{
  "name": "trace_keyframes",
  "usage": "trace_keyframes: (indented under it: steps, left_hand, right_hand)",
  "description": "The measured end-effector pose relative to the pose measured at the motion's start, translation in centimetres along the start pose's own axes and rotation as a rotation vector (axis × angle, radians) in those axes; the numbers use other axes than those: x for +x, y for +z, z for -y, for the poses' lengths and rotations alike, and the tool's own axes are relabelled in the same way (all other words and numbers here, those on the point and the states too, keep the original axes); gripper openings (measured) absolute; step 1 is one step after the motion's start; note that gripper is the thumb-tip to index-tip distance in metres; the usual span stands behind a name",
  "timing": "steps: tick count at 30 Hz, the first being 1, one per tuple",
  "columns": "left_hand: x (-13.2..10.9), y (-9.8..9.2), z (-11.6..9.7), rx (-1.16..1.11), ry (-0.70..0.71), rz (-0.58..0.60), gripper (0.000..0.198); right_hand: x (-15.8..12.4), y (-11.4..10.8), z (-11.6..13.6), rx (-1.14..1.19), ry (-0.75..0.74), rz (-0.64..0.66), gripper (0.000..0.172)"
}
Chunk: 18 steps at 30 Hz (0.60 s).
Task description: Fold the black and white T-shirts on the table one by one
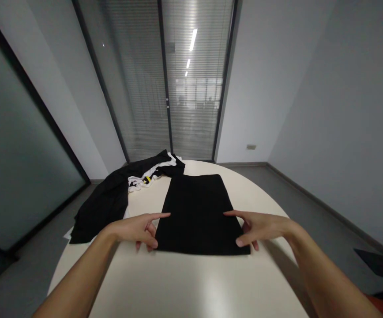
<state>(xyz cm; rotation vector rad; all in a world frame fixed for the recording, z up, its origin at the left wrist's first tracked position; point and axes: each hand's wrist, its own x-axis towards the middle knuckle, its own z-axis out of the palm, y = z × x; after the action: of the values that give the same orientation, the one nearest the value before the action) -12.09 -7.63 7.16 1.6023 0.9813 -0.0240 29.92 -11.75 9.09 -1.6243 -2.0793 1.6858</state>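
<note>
A black piece of clothing lies flat and smooth on the white table, its near edge straight; it looks like a skirt or a folded garment, and I cannot tell which. At its left side is my left hand, index finger stretched over the edge and thumb by the near left corner. Opposite, my right hand rests at the right side, index finger pointing inward on the cloth and thumb near the near right corner. Both hands have their fingers apart, touching the fabric without a visible grip.
Crumpled black and white clothes with a small yellow patch lie along the table's left edge. The round white table stands before a glass partition with blinds. A dark object shows at the lower right.
</note>
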Motion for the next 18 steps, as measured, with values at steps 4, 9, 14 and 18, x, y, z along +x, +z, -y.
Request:
trace_keyframes:
  steps: [4,9,14,18]
  left_hand:
    - [0.3,0.0,-0.2,0.040,0.009,0.018,0.097]
    - [0.5,-0.5,0.0,-0.043,0.255,-0.246,0.053]
    - [0.3,0.1,-0.2,0.006,0.025,-0.039,0.058]
    - [0.5,0.6,-0.3,0.071,-0.057,-0.005,0.059]
  right_hand:
    - [-0.3,0.8,-0.5,0.036,-0.090,0.093,0.111]
    - [0.1,0.8,-2.2,0.152,-0.332,-0.175,0.057]
    - [0.2,0.2,-3.2,0.172,-0.241,-0.008,0.057]
    - [0.5,0.4,-3.6,0.137,-0.106,0.093,0.057]
